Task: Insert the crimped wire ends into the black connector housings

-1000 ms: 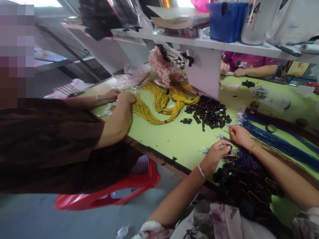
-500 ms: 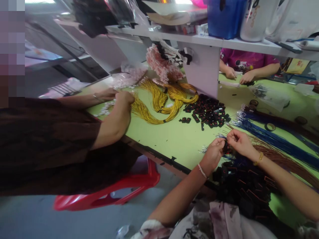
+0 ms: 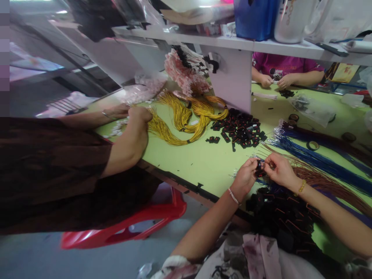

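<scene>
The person has two hands, one left hand (image 3: 245, 176) and one right hand (image 3: 279, 169), with one black block (image 3: 259, 169) held between them. Two co-workers show, one at the left (image 3: 55, 174) and one across (image 3: 290, 68), with four hands in all. Bracelets number three: white (image 3: 234, 197), yellow (image 3: 302, 186) and a bangle (image 3: 105, 113). Black pieces lie in three heaps, near (image 3: 281, 219), middle (image 3: 240, 130) and far (image 3: 286, 93), too crowded to count singly. There are at least three tape rolls (image 3: 309, 145), one blue tub (image 3: 254, 21), one mug (image 3: 290, 23), one red stool (image 3: 95, 238) and one shelf (image 3: 203, 38).
</scene>
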